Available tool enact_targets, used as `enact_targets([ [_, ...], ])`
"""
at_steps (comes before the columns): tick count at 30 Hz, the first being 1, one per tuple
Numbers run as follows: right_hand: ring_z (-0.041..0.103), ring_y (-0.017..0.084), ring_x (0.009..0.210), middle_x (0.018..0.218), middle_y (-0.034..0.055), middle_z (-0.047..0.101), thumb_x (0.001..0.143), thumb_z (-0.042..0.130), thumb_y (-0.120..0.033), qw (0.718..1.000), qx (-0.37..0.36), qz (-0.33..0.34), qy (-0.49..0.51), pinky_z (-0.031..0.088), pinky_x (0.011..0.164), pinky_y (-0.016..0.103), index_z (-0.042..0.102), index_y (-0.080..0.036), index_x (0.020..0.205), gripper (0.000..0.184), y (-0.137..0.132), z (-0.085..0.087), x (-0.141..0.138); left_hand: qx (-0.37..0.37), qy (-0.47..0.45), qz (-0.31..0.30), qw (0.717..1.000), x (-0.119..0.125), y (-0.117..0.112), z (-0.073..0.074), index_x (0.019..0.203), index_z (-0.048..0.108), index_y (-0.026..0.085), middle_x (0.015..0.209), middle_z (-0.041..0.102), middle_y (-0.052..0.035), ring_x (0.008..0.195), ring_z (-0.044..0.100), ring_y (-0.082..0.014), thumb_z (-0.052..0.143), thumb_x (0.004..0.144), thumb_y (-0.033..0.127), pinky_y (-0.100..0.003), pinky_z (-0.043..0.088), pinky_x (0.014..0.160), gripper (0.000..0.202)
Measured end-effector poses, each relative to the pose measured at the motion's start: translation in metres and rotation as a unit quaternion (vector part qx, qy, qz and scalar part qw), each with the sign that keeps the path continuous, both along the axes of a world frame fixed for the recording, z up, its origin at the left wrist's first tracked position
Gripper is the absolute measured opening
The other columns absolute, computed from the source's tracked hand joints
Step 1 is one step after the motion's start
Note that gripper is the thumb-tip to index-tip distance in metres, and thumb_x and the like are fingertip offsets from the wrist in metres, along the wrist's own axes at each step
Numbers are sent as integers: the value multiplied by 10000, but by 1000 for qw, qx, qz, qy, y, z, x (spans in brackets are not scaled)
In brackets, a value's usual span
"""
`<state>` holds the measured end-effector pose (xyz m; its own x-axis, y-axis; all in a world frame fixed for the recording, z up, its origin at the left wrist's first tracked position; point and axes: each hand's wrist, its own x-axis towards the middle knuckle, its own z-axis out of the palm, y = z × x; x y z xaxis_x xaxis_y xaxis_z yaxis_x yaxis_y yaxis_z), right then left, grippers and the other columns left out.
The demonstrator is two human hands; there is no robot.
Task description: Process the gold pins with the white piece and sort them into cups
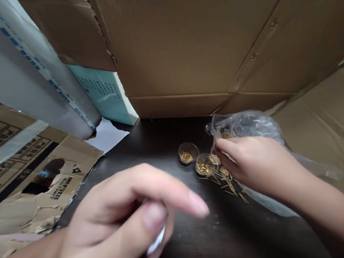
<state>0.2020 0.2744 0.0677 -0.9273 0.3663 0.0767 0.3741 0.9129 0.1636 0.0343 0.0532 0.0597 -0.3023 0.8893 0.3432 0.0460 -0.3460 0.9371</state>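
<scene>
My left hand (128,216) is large in the foreground, index finger stretched out and the other fingers curled under the thumb. A small whitish, shiny thing (157,241) shows below the thumb; its kind is unclear. My right hand (250,160) is farther off, with fingers pinched over a small clear cup (215,158); whatever is in the pinch is hidden. Two more clear cups, a left one (188,153) and a nearer one (207,166), hold short gold-coloured metal pieces. Thin gold-coloured pins (229,185) lie loose beside and below the right hand.
A clear plastic bag (252,122) lies behind and under the right hand. Cardboard walls (183,41) enclose the back and right of the dark table (154,139). A torn printed carton (27,169), a pale green box (101,90) and white paper (107,137) stand or lie left.
</scene>
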Motion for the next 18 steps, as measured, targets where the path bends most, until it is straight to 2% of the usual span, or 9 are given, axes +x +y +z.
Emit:
enact_targets([
  [2,576,181,587,703,43,651,974,486,-281,992,-17,62,106,315,550,301,635,-198,870,200,-19,-3,10,6,26,-20,999,-1,19,-8,1111,714,267,604,584,28,495,553,-89,532,1033,294,-195,444,486,200],
  [4,581,167,621,739,40,660,990,498,-223,972,-55,120,194,383,600,299,644,-190,921,165,-36,-18,18,-20,82,-33,996,0,36,-26,1063,703,220,638,595,20,536,570,-90,534,1026,246,-190,442,514,175],
  [8,545,150,594,689,15,637,963,572,-159,928,-119,163,312,426,602,292,647,-175,975,77,-51,-70,28,-94,148,-85,981,9,58,-75,999,707,142,686,658,-18,604,617,-115,564,999,292,-220,469,610,207],
  [11,537,147,572,666,8,633,947,588,-146,904,-140,182,360,424,570,289,661,-180,1031,116,-49,-108,31,-167,68,-134,974,16,64,-104,1030,706,128,689,676,-30,578,603,-117,572,989,398,-214,462,576,304],
  [15,529,143,553,651,-5,608,937,591,-162,876,-182,191,404,411,546,283,681,-194,1127,213,-43,-136,34,-251,-46,-200,946,19,68,-118,1038,702,118,647,662,-18,426,459,-68,612,943,522,-181,356,424,425],
  [18,532,139,561,658,-5,606,938,597,-159,867,-199,196,412,415,551,280,685,-192,1171,252,-41,-143,34,-269,-99,-206,936,18,71,-119,972,679,123,639,677,-20,422,483,-68,683,888,543,-174,371,419,429],
])
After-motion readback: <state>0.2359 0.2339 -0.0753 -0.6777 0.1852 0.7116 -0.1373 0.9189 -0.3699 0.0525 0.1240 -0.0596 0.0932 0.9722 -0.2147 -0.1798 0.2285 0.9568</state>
